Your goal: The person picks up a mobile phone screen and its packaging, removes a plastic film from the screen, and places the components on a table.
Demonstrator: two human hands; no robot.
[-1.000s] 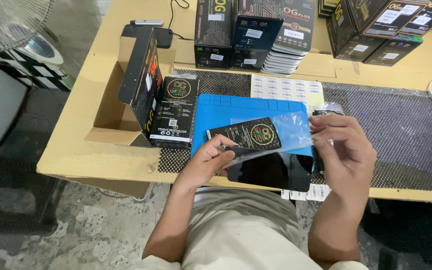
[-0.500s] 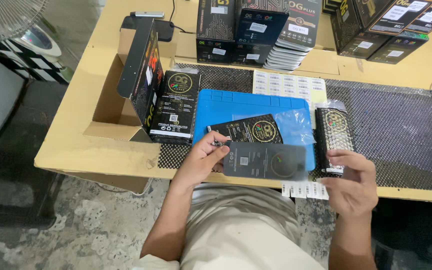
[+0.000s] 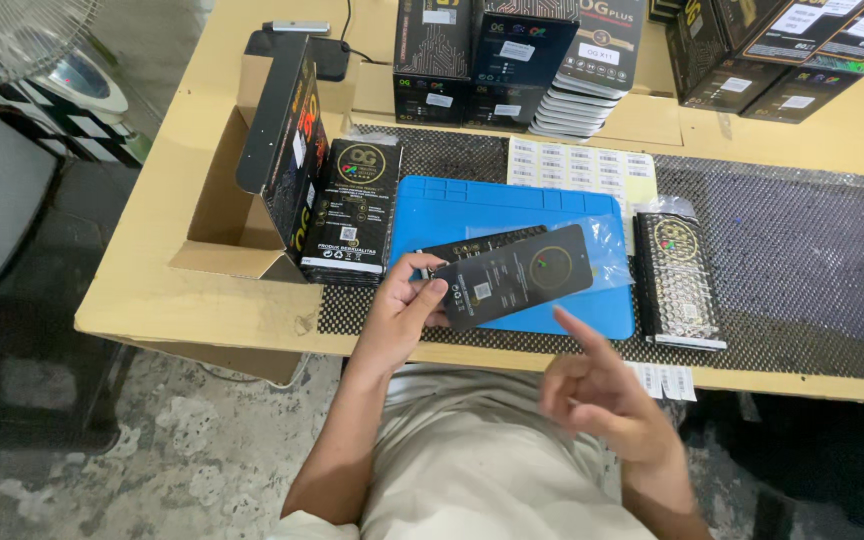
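My left hand [image 3: 404, 303] grips the left end of a flat black rectangular package [image 3: 517, 273] in a clear plastic sleeve, tilted over the blue mat [image 3: 472, 205]. My right hand [image 3: 592, 390] hangs free below the table's front edge, fingers loosely curled and the forefinger pointing up-left, holding nothing. A black patterned package [image 3: 674, 282] in clear wrap lies flat on the black mesh mat [image 3: 802, 270] to the right of the blue mat. Another black flat package [image 3: 354, 212] lies left of the blue mat.
An open cardboard box [image 3: 242, 200] with black packages standing in it sits at the left. Stacks of black boxes [image 3: 512, 55] line the back of the wooden table [image 3: 152, 290]. A sheet of label stickers [image 3: 582, 170] lies behind the blue mat. A fan [image 3: 12, 35] stands at far left.
My right hand set the patterned package down on the mesh mat and drew back toward my body, empty. My left hand still holds the black sleeved package, now tilted.
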